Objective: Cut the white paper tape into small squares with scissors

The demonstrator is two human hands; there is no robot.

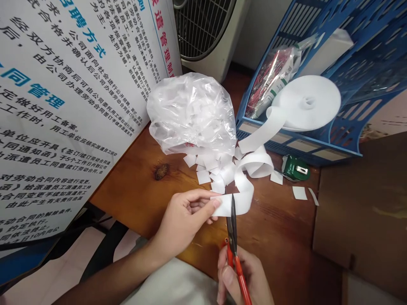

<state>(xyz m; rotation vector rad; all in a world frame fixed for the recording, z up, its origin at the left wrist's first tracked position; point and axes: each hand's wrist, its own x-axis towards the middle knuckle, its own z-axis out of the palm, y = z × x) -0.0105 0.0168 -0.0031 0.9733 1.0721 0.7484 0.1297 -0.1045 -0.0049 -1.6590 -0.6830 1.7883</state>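
My left hand (190, 212) pinches the end of a white ribbon-like strip (244, 197) between thumb and fingers. Red-handled scissors (240, 271) are gripped in my right hand (251, 275), their dark blades on either side of the strip just right of my left fingertips. The strip curls back over the table and up to a large white roll (307, 101). Beyond my left hand lies a loose pile of cut white pieces (219, 169). A clear plastic bag (192, 114) behind the pile holds many more white pieces.
The roll rests against a blue plastic file rack (337, 148) holding a packaged item (273, 78). A green tape measure (295, 168) and a white square (299, 193) lie on the wooden table (280, 228). A printed board (63, 106) stands at left, a fan-like appliance (206, 34) behind, cardboard (362, 199) at right.
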